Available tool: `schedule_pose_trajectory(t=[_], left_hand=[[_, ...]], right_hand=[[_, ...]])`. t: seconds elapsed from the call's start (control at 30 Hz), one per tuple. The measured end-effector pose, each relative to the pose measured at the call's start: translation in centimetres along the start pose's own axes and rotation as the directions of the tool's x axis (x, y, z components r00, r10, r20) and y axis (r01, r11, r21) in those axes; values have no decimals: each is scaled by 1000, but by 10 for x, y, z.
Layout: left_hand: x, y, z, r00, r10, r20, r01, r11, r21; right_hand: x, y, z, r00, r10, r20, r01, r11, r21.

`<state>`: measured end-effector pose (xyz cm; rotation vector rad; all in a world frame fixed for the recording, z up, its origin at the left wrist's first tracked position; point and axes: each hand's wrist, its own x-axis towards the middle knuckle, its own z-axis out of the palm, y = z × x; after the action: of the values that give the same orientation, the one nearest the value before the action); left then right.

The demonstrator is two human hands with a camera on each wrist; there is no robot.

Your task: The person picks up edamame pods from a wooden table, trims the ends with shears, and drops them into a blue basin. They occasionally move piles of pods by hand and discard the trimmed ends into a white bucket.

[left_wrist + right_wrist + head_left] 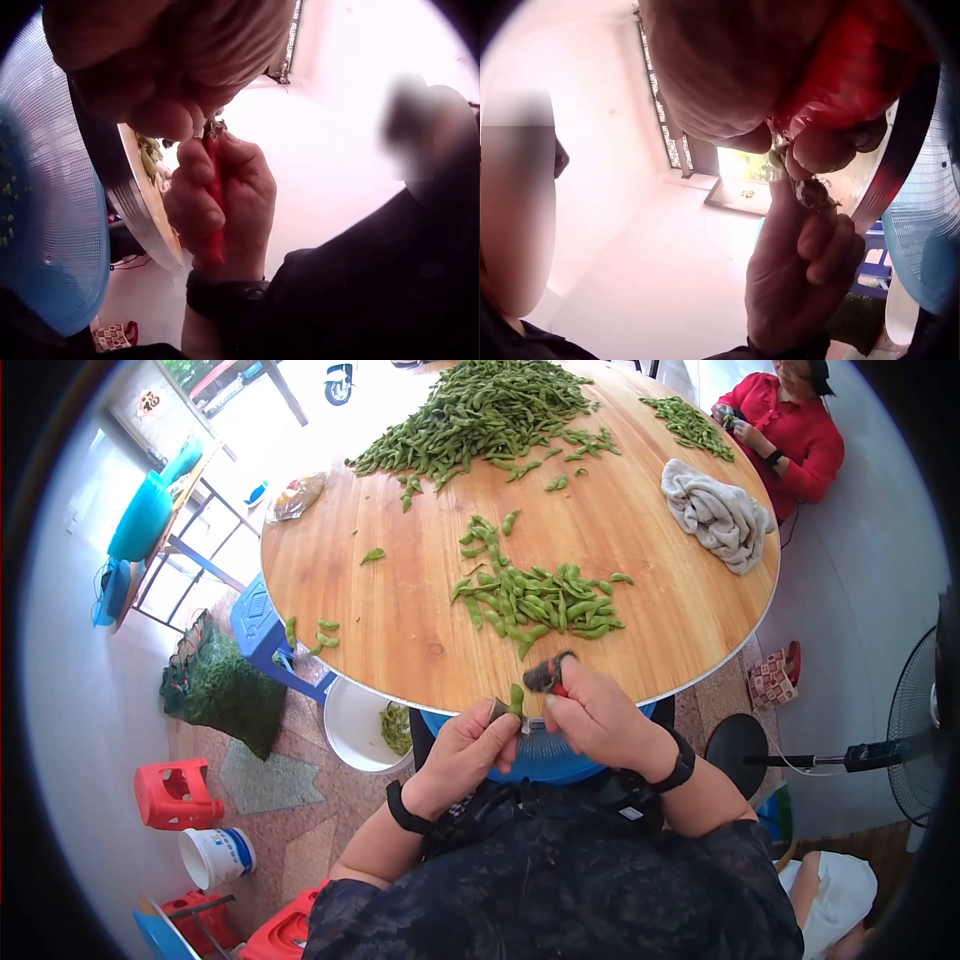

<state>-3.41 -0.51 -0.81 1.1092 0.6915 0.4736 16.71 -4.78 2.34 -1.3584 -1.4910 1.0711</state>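
Note:
Close to the table's front edge, the left hand (468, 748) pinches a green pod (516, 698) upright between thumb and fingers. Just right of it, the right hand (605, 725) has its fingers curled round a red tool, whose long red handle (214, 202) shows in the left wrist view. A dark wrap (545, 674) covers a right fingertip. In the right wrist view, a frayed wrap (812, 193) is on a finger of the left hand (784, 277). Loose pods (545, 600) lie beyond the hands. The tool's tip is hidden.
A large pod heap (480, 415) covers the table's far side, with a grey cloth (715, 515) at right. Below the hands is a blue basket (560, 760); a white tub (350, 730) stands left of it. A fan (910, 730) and a seated person in red (800, 440) are at right.

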Motion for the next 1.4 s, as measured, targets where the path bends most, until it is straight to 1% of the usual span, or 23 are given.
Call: schedule_pose_trajectory(t=[0.03, 0.13, 0.23, 0.3, 0.53, 0.6, 0.63, 0.7, 0.73, 0.77, 0.83, 0.87, 0.9, 0.93, 1.0, 1.07, 1.13, 1.17, 1.2, 1.23, 1.27, 1.33, 1.4], left_hand=[[0, -1, 0, 1000, -1, -1, 1, 1000, -4], [1, -6, 1, 999, 21, 33, -24, 997, 71], [1, -6, 2, 998, 34, 59, -41, 992, 123], [1, -7, 3, 989, 140, 46, -148, 927, 344], [0, -7, 1, 995, 85, 44, -95, 938, 333], [2, -12, 3, 915, 396, 71, -333, 644, 689], [1, -11, 3, 916, 396, 73, -333, 644, 688], [0, -6, 6, 858, 484, 176, -389, 385, 837], [-1, -6, 6, 858, 483, 177, -389, 385, 837], [-1, -6, 5, 861, 474, 187, -405, 414, 815], [-3, -4, 4, 863, 463, 199, -420, 442, 793], [-5, -2, 2, 966, 220, 133, -257, 817, 516], [-6, -1, 1, 984, -51, 173, 25, 989, 146], [-6, -1, 1, 983, -52, 173, 26, 989, 146], [-4, -3, 0, 932, -135, 336, 266, 885, -382], [0, -16, -5, 912, -69, 404, 271, 841, -469], [1, -17, -5, 974, -125, 187, 148, 982, -116], [1, -15, -4, 974, -126, 190, 150, 982, -116], [1, -13, -2, 972, 206, 112, -234, 879, 415], [0, -11, -1, 837, 503, 217, -442, 387, 809], [1, -9, 0, 836, 505, 217, -443, 386, 809], [1, -6, 1, 748, 614, 251, -472, 227, 852], [3, -13, 0, 732, 645, 219, -466, 239, 852]], right_hand=[[-1, -2, -3, 974, 155, 165, -180, 972, 151], [-5, 0, -4, 927, 254, 276, -328, 906, 268], [-5, 2, -3, 929, 223, 297, -298, 925, 237], [-5, 3, -3, 927, 216, 307, -293, 928, 231], [-7, -4, -6, 897, 239, 370, -328, 924, 196], [-7, 2, -5, 917, 199, 345, -264, 953, 151], [-7, 4, -4, 933, 156, 325, -199, 975, 102], [-9, 6, -2, 939, 147, 312, -176, 982, 67], [-10, 7, -2, 944, 137, 301, -153, 988, 31], [-11, 5, -2, 944, 137, 300, -153, 988, 32], [-13, -1, -2, 901, 230, 367, -331, 913, 240], [-13, 1, -1, 902, 230, 366, -331, 913, 241], [-14, 4, 0, 883, 217, 417, -380, 851, 361], [-16, 6, 2, 863, 196, 465, -429, 771, 471], [-17, 5, 5, 867, 203, 456, -452, 706, 545], [-16, 6, 8, 871, 207, 446, -465, 640, 612], [-16, 15, 11, 904, 207, 374, -406, 690, 599], [-16, 17, 12, 904, 209, 372, -406, 690, 599], [-17, 18, 13, 909, 226, 351, -400, 712, 577], [-17, 19, 14, 913, 241, 330, -394, 734, 553], [-17, 21, 16, 913, 240, 331, -393, 735, 552], [-20, 23, 25, 936, 227, 270, -348, 717, 604], [-22, 19, 30, 940, 229, 254, -339, 721, 604]])
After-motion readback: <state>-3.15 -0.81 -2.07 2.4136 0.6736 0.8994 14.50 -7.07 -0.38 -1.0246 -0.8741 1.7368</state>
